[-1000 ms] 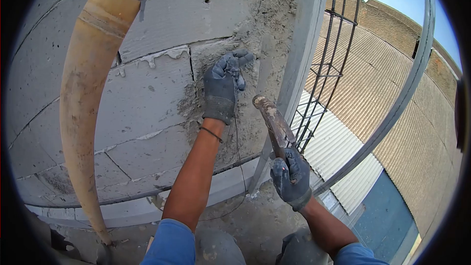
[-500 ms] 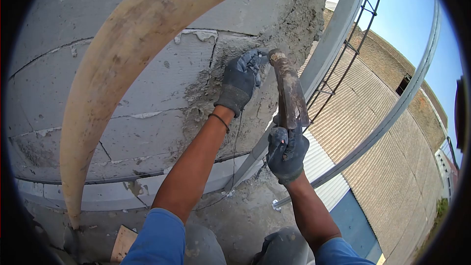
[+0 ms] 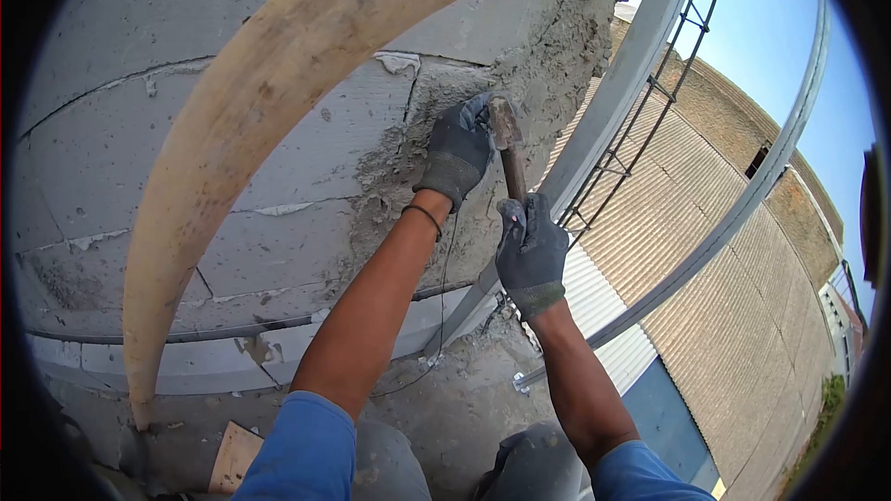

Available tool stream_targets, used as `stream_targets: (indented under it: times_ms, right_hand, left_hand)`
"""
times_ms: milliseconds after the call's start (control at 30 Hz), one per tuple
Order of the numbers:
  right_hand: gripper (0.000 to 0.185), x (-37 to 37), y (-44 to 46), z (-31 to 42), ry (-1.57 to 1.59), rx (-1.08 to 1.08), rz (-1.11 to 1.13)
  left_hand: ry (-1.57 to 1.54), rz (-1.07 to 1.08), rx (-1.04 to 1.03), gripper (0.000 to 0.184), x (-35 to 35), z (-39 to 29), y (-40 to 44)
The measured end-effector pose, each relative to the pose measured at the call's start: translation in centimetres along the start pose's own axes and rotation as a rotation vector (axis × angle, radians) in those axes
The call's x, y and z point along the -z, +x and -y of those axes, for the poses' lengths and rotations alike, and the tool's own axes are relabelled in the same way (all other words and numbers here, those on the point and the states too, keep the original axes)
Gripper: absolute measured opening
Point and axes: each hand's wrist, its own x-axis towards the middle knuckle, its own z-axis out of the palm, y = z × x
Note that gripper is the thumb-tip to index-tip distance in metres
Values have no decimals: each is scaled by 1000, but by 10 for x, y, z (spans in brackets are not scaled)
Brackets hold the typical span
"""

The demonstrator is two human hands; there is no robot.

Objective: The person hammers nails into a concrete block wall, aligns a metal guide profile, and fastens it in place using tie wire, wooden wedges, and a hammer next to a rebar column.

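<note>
Right hand [image 3: 534, 255] closed round hammer [image 3: 506, 128] low on handle [image 3: 513, 174]. Hammer's long axis runs up from right fist, tilted slightly left. Its head lies just right of left hand [image 3: 457, 148], overlapping fingertips in view; contact unclear. Of 2 hands, left nearer head. Left fingers curled before wall [image 3: 316, 158]; cannot tell what they hold. Cord [image 3: 447, 260] hangs below left wrist.

Two gloved hands [image 3: 458, 146] [image 3: 535, 257] and one hammer [image 3: 506, 130] are shown. One yellowish pole [image 3: 209, 176], one dark wristband [image 3: 433, 216] and two blue sleeves [image 3: 308, 445] [image 3: 640, 475] appear.
</note>
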Motion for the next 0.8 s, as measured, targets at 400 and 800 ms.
stream_targets:
  times_ms: [400, 800]
  right_hand:
    - [21, -8, 3, 3, -21, -96, 31]
    - [27, -5, -9, 11, 124, -39, -80]
  left_hand:
    - [214, -38, 11, 37, 1, -27, -8]
    - [-239, 14, 214, 40, 1, -32, -15]
